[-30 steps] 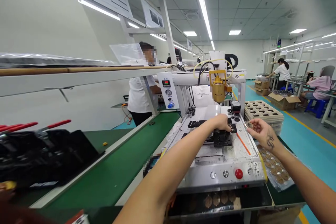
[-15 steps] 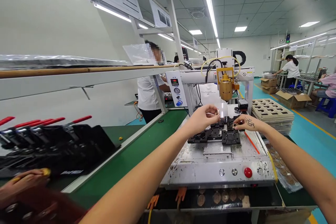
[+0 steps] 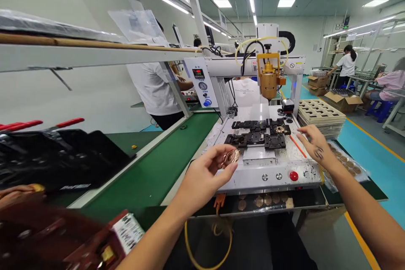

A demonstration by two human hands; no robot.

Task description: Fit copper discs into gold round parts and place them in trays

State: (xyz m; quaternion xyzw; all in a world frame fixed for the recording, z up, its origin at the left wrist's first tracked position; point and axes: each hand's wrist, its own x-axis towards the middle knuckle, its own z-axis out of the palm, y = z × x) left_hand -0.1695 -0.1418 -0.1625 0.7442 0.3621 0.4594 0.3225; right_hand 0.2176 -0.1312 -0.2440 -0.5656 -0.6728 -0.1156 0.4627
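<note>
My left hand (image 3: 205, 175) pinches a small copper-coloured round part (image 3: 232, 157) in front of the white machine bed (image 3: 268, 164). My right hand (image 3: 313, 143) hovers with spread fingers and nothing in it over the bed's right edge, near an orange stick (image 3: 296, 146). Black fixture blocks (image 3: 259, 133) sit on the bed in two rows; one at the far right holds a copper part (image 3: 279, 129). A gold dispensing head (image 3: 268, 80) hangs above them.
A green conveyor belt (image 3: 158, 168) runs along the left, with black red-handled clamp jigs (image 3: 47, 156) beside it. A bag of copper parts (image 3: 346, 162) and stacked cardboard trays (image 3: 321, 114) lie right. A red button (image 3: 294, 176) is on the machine front. Other people work behind.
My left hand drew back from the fixtures toward me, carrying a copper part. My right hand left the far-right fixture and moved to the bed's right edge. The camera tilted down.
</note>
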